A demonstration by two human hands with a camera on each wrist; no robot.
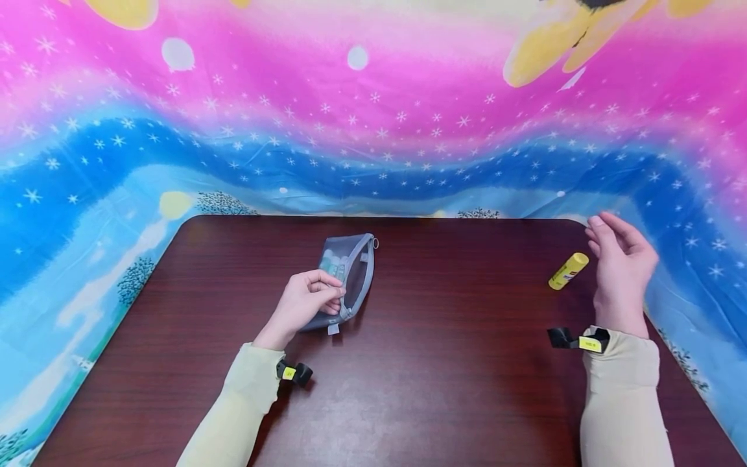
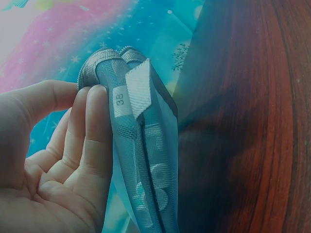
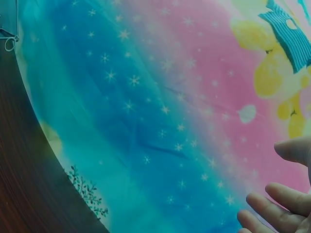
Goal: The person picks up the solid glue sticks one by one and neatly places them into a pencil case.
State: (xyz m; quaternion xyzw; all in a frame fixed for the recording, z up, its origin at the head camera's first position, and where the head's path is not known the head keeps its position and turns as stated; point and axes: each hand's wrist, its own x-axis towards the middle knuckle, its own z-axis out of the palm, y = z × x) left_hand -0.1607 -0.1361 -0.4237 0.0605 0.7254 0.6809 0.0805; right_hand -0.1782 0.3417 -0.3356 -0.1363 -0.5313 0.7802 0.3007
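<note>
A grey mesh zip pouch (image 1: 347, 245) sits left of centre on the table, its zipped mouth spread toward the right. Small greenish-white items (image 1: 332, 264) show through the mesh; their kind is unclear. My left hand (image 1: 306, 298) pinches the pouch's zipper edge between thumb and fingers. In the left wrist view the pouch's side seam bears a white tag (image 2: 139, 90) and a "38" label. To the right, a yellow glue stick (image 1: 568, 271) is on the table. Just beside it, apart from it, my right hand (image 1: 624, 272) is raised with loosely bent fingers, holding nothing.
The dark reddish-brown table (image 1: 443, 363) has rounded far corners. A pink and blue snowflake-patterned cloth (image 1: 408, 143) hangs close behind it and along both sides. Each wrist carries a small black camera on a strap.
</note>
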